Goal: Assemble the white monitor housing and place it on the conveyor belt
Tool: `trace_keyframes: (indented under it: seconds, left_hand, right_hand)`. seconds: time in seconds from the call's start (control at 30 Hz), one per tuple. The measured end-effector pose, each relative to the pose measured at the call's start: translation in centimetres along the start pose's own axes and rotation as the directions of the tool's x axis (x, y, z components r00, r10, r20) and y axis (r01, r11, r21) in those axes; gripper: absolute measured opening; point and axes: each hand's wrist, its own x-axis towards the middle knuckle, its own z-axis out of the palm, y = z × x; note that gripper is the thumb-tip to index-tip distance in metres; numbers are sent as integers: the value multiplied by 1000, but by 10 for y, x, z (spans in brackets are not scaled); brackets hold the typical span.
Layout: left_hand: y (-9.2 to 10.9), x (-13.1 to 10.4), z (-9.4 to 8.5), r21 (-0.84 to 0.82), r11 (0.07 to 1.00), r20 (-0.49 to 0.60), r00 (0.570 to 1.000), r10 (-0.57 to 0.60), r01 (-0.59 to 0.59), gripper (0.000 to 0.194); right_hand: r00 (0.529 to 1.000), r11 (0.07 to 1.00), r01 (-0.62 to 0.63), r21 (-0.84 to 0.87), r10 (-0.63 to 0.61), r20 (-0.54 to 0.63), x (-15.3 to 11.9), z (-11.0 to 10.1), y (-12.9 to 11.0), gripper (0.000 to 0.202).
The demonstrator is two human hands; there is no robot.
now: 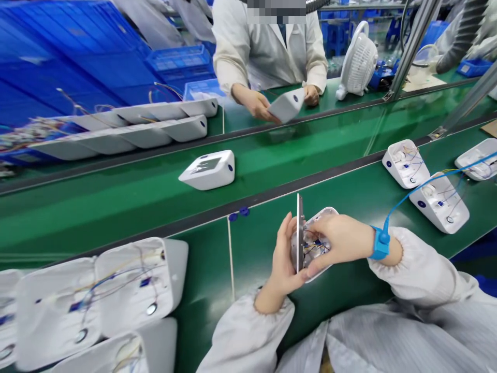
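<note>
Near the middle of the bench, my left hand (pixel 281 261) is wrapped round a thin flat panel (pixel 299 233) that stands on edge, seen almost edge-on. Beside the panel lies an open white plastic housing (pixel 329 212) with coloured wires (pixel 315 249) inside. My right hand (pixel 344 237) reaches over the housing from the right, its fingers bent inward behind the panel and the thumb near the panel's lower edge. What those fingertips pinch is hidden. A blue wrist strap (pixel 380 243) with a cord circles my right wrist.
Several open wired housings (pixel 135 280) fill the lower left; more housings (pixel 440 202) lie at right. A closed white unit (pixel 209 170) sits on the green conveyor (pixel 279 147). Across it, a co-worker's hands (pixel 256 103) hold a white housing (pixel 287 106). Small blue parts (pixel 244 211) lie near the belt edge.
</note>
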Motion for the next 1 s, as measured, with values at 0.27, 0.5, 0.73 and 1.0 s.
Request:
trace_keyframes:
  seconds: [0.27,0.5,0.73,1.0]
  left_hand:
    - [1,2,1,48,997,17,998,56,-57,102]
    - [0,2,0,81,996,30,999,42,-44,105]
    - [-3,1,-2,78,995,45,997,61,-65,101]
    - [-1,1,-2,60,998,45,998,34,-37,99]
  right_hand:
    - [1000,995,12,96,-13,11,11,-6,12,8]
    - [991,948,-130,292,120,53,14,-4,19,6]
    - [998,995,36,91,-41,55,18,3,17,8]
    - [957,867,289,-407,-269,107,25,8,31,16]
